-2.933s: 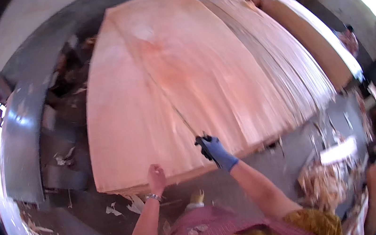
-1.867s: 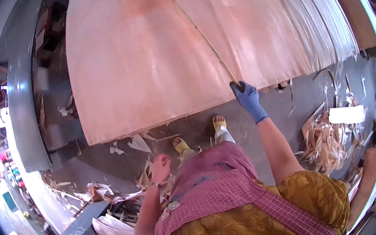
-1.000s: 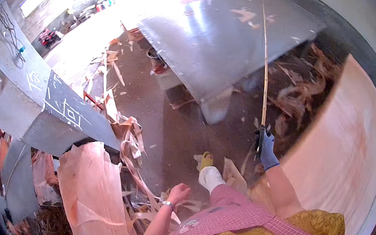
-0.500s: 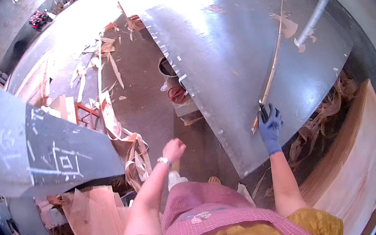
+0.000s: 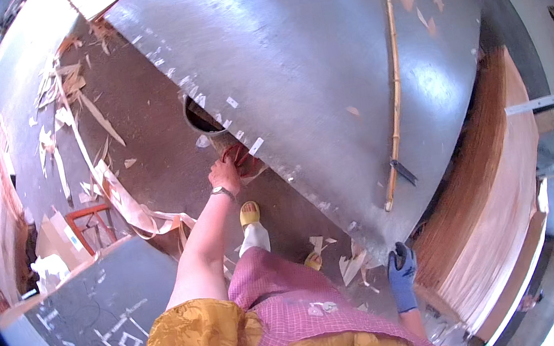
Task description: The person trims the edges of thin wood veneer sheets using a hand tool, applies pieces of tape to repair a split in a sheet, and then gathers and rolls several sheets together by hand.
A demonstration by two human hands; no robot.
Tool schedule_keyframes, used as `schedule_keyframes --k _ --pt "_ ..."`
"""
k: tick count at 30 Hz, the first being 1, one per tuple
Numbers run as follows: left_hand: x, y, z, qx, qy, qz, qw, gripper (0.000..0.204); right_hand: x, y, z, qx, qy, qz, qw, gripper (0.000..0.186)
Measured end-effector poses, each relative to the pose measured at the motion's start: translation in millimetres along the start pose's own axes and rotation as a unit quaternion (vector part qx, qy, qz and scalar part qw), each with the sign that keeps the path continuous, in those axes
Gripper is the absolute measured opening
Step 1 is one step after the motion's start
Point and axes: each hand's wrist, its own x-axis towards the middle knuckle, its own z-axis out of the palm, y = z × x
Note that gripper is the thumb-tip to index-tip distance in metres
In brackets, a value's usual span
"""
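As the left hand (image 5: pixel 224 176) meets a red object (image 5: pixel 240 158), grip unclear, the gloved right hand (image 5: pixel 401 273) hangs empty near a bamboo stick (image 5: pixel 396 87) on a grey table (image 5: pixel 299 72)

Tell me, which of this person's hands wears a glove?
The right hand, the one nearer the bamboo stick, wears a blue glove; the left hand, at the red item, is bare.

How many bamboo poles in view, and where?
1. The bamboo pole lies lengthwise on the grey tabletop, lower end toward the gloved right hand, not touching it. Others could be hidden beneath the tabletop.
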Motion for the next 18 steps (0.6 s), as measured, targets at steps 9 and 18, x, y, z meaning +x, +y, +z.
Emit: schedule_keyframes --k 9,18 --pt "-160.5 -79.6 51.6 -0.286 -0.214 0.005 0.934 0.037 -102.4 -3.6 38.0 0.069 -0.094 -0.024 0.993 0.028" --pt "-370.1 85.6 108.9 -0.305 -0.566 -0.006 0.766 0.035 -244.3 118.8 57.5 0.210 -0.055 0.050 0.975 0.025"
